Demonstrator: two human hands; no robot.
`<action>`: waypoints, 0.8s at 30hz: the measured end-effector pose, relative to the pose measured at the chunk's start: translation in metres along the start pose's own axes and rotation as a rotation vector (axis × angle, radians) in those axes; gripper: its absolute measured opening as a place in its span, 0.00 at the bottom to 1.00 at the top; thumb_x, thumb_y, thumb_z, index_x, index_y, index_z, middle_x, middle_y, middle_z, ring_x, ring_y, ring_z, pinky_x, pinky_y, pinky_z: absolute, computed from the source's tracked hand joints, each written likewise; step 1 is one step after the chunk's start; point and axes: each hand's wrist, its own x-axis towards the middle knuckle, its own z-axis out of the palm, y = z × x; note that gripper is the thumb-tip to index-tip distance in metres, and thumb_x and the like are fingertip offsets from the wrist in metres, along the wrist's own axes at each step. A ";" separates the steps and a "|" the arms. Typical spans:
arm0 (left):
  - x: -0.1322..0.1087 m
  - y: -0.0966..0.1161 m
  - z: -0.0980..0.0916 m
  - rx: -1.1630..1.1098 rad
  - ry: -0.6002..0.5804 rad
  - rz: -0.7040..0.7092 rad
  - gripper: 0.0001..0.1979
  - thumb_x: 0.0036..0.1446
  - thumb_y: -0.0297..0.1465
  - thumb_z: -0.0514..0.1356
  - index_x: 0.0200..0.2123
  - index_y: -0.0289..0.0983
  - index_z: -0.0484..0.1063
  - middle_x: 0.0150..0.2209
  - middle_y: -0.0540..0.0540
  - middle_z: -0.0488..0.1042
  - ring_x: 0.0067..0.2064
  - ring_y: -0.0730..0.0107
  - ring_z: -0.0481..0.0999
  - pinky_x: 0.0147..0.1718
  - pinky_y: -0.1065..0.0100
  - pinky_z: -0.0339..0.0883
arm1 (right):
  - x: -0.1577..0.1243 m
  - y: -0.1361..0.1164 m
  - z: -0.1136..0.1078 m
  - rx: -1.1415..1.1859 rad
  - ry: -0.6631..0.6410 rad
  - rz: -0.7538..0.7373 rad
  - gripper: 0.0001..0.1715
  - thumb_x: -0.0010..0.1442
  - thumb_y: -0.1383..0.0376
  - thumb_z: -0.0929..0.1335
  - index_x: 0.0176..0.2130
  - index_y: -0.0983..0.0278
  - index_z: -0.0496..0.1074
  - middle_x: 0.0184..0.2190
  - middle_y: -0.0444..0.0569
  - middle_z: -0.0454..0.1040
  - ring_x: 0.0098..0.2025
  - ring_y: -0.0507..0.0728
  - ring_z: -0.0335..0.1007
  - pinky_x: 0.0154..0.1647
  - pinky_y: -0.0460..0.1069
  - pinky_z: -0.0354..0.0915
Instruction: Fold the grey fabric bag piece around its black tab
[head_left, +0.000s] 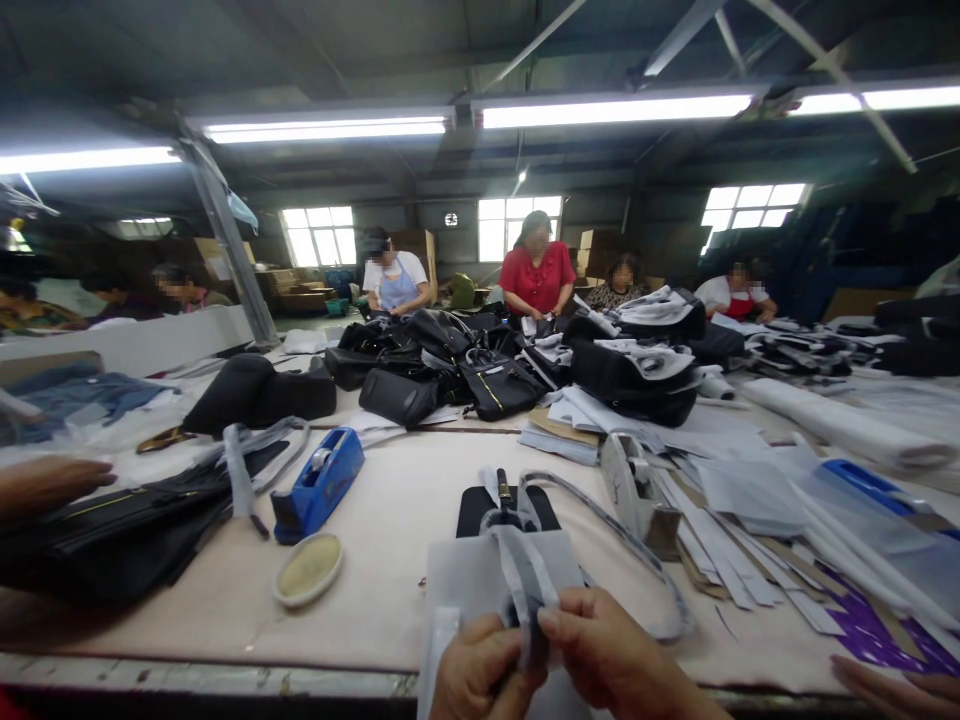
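Observation:
At the bottom middle my left hand (476, 672) and my right hand (611, 655) are both closed, pinching a grey-white wrapped strap (525, 570) between thumbs and fingers. The strap runs up to a black bag piece (480, 508) lying under a translucent plastic bag (465, 585) on the beige table (390, 500). A long grey loop of the strap (600, 520) curves off to the right.
A blue tape dispenser (319, 485) and a white dish with a sponge (307, 568) sit left of my hands. A grey tape dispenser (634, 490), paper strips and plastic sheets lie right. Black bags (450, 375) pile mid-table. Other people's hands show at left (45, 485) and bottom right (900, 685); several workers sit opposite.

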 end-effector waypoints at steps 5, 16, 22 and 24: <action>0.001 -0.009 -0.002 -0.083 -0.037 -0.060 0.21 0.56 0.50 0.62 0.35 0.37 0.82 0.31 0.42 0.74 0.34 0.61 0.72 0.35 0.67 0.63 | 0.004 -0.010 0.015 -0.075 0.063 -0.089 0.18 0.51 0.54 0.72 0.26 0.67 0.72 0.18 0.40 0.65 0.19 0.46 0.53 0.20 0.43 0.49; 0.021 -0.025 -0.002 -0.723 0.017 -0.597 0.28 0.40 0.54 0.71 0.27 0.35 0.70 0.13 0.58 0.57 0.15 0.79 0.51 0.17 0.73 0.45 | 0.028 0.028 0.006 -1.246 0.062 -0.437 0.21 0.53 0.70 0.65 0.47 0.66 0.74 0.44 0.60 0.77 0.43 0.64 0.73 0.41 0.53 0.65; 0.012 -0.032 0.006 -0.201 0.144 -0.351 0.12 0.52 0.39 0.65 0.30 0.34 0.80 0.29 0.44 0.77 0.33 0.61 0.72 0.33 0.66 0.61 | 0.029 0.010 -0.001 -0.324 0.109 0.028 0.30 0.58 0.40 0.62 0.25 0.62 0.64 0.17 0.38 0.59 0.18 0.48 0.52 0.20 0.45 0.49; 0.008 -0.036 0.010 0.015 0.164 -0.233 0.09 0.53 0.34 0.62 0.30 0.36 0.80 0.30 0.44 0.77 0.36 0.58 0.73 0.36 0.64 0.62 | 0.032 0.006 -0.001 -0.061 0.123 0.172 0.31 0.54 0.38 0.64 0.25 0.62 0.61 0.16 0.35 0.53 0.16 0.45 0.42 0.18 0.44 0.41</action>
